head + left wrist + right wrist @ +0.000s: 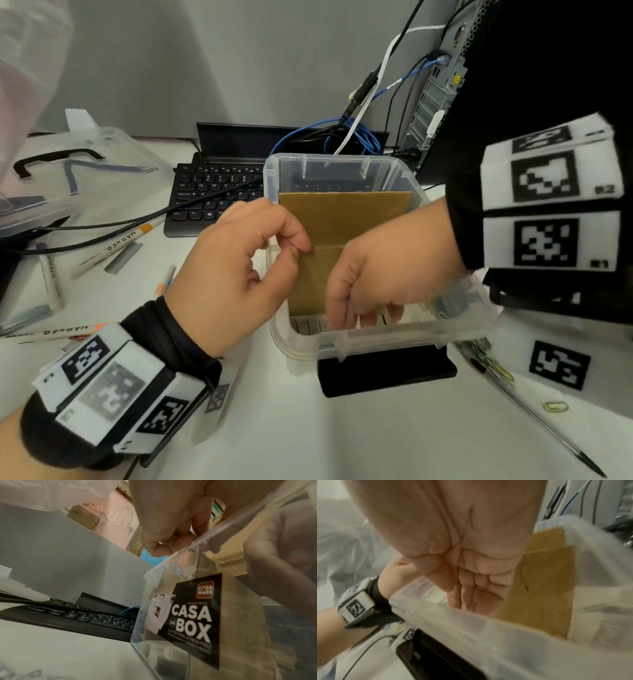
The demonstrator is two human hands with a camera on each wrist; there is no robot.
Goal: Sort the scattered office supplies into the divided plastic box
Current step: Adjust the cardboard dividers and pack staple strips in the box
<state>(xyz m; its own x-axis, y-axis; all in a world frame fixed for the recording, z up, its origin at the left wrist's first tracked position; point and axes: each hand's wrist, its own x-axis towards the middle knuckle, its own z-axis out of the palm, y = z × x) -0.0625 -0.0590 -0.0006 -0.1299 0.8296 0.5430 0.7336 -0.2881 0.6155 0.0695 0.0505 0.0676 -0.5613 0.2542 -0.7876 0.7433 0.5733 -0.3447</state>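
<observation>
Inside the clear box [383, 337], right hand [387, 270] reaches, grip unclear; left hand [239, 270] pinches its rim.

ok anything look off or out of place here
The clear plastic box is not flat on the desk: its near end rests on a black object. Its divider is a makeshift cardboard sheet. Markers and paper clips lie scattered outside it.

- box [346, 339]: clear plastic, glossy, smooth walls; black printed paper label [193, 616] stuck on its side
- divider [342, 219]: brown corrugated cardboard, matt
- box lid [85, 171]: clear plastic, black handle
- keyboard [212, 195]: black plastic, matt
- table [308, 438]: white, smooth
- wrist straps [171, 339]: black cloth
</observation>
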